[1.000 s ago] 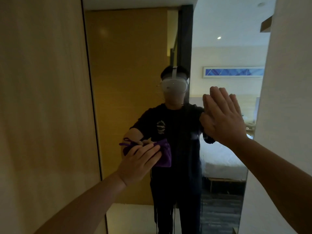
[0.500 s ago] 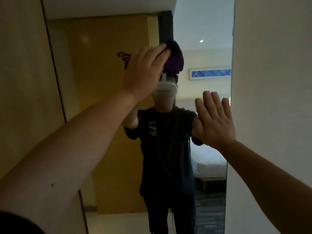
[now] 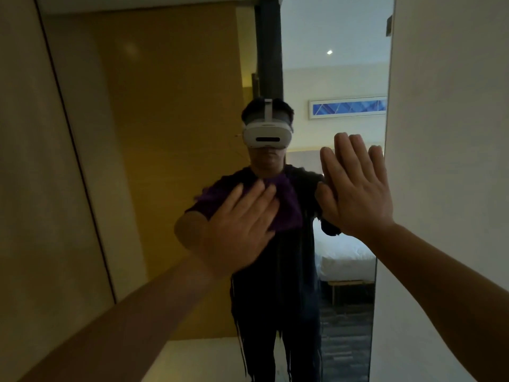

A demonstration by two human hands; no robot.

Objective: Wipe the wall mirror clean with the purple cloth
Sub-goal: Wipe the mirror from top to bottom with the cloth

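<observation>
A tall wall mirror (image 3: 170,111) fills the middle of the view between a wooden panel and a white wall. My left hand (image 3: 242,230) presses the purple cloth (image 3: 286,208) flat against the glass at about chest height; the cloth shows past my fingers, and most of it is hidden under the palm. My right hand (image 3: 355,188) lies flat on the mirror near its right edge, fingers up and slightly apart, holding nothing. The left hand is blurred by motion.
A wooden panel (image 3: 33,188) borders the mirror on the left and a white wall (image 3: 446,161) on the right. The glass reflects a person wearing a white headset (image 3: 266,135), a bed (image 3: 347,257) and a framed blue picture (image 3: 348,107).
My left hand swept the cloth from low on the glass up to the top, then back down to chest height. My right hand stayed flat near the right edge.
</observation>
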